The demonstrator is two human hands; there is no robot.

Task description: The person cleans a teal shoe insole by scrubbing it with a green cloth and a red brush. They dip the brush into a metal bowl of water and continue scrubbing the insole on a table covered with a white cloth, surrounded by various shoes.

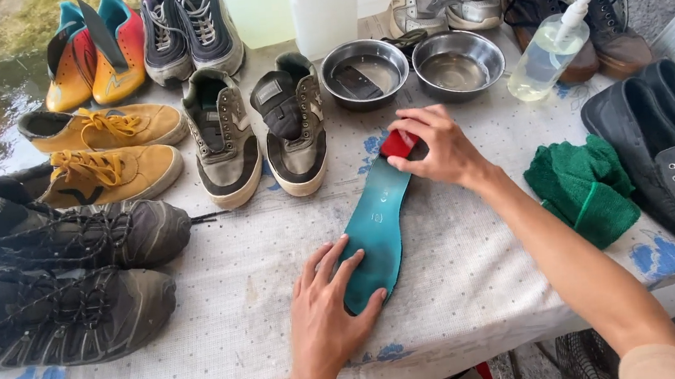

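Flat on the white blue-flowered tablecloth [464, 285]: long teal foam insole [375, 231]. Left hand [326, 316], fingers spread, pinning its heel end. Right hand [434, 150] curled around small red block [396, 145], possibly a sponge, at the toe. Best scrubbed with short, even strokes, heel kept pinned.

One teal insole [375, 231] lies on the tabletop [226, 326]. Two steel bowls [364, 72] stand side by side, with one pump bottle [545, 59] and two white jugs [322, 7]. One green cloth [584, 189]. Shoes: two orange-teal [93, 52], two mustard [104, 151], two grey-green [257, 135], two dark hiking boots [62, 269], two black loafers [669, 159]. Two hands [322, 321] show.
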